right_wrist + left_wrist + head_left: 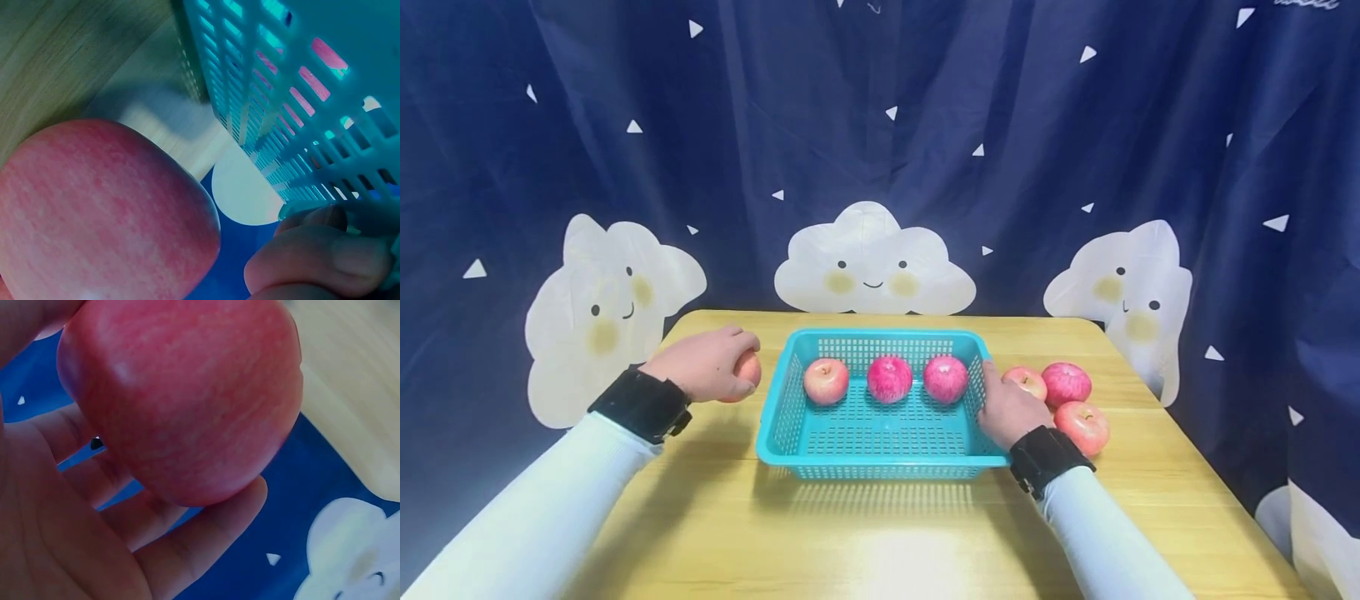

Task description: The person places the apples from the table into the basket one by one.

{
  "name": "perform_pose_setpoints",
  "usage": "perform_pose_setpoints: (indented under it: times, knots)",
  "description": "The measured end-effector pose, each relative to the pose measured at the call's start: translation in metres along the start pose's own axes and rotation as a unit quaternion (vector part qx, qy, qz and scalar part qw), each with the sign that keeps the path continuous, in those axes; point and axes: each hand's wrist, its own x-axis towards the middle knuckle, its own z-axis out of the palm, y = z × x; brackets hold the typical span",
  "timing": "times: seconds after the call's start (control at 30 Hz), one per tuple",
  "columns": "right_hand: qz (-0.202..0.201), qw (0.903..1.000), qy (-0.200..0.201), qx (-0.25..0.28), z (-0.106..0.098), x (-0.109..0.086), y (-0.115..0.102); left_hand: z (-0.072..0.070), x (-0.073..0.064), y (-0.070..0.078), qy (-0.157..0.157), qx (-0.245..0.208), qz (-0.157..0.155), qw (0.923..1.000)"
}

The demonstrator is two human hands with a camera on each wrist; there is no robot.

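Note:
My left hand [703, 365], left of the basket, grips a pinkish-red apple [748, 372]. In the left wrist view that apple [187, 400] lies against the curled fingers [206, 540]. A turquoise perforated plastic basket [887, 461] stands mid-table. In it, toward the far wall, sit a pale pink apple [826, 382] and two deeper pink ones [890, 379] [945, 379] in a row. My right hand [1013, 410] holds the basket's right rim; in the right wrist view its fingers [319, 256] are at the basket wall [250, 119]. The thumb is partly hidden.
Right of the basket, by my right hand, lie a pale apple [1026, 382], a dark pink apple [1066, 384] and a larger pale red apple [1082, 428]. The wooden table [850, 542] ends at a dark blue curtain [880, 150] with clouds and triangles.

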Motion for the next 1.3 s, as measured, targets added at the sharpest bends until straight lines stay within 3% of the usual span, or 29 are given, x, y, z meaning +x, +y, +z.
perform_pose_setpoints:
  times: [0.33,0.6,0.8,0.93,1.3]
  knots:
    - [0.005,1.0000,-0.004,0.006,0.000,-0.001,-0.001,-0.010,0.036,0.035,-0.032,0.004,0.044,0.9985]
    - [-0.004,1.0000,0.006,0.000,0.001,0.000,-0.002,-0.008,0.064,0.059,-0.046,0.028,0.070,0.9961]
    - [0.004,1.0000,0.005,-0.004,0.000,0.000,-0.001,0.000,0.079,0.077,-0.043,0.035,0.106,0.9928]
    - [0.010,0.9999,0.002,-0.002,-0.001,0.001,0.000,0.009,0.087,0.087,-0.052,0.035,0.109,0.9921]
    - [0.017,0.9998,-0.003,0.002,-0.001,0.001,-0.002,0.032,0.095,0.104,-0.059,0.031,0.151,0.9863]
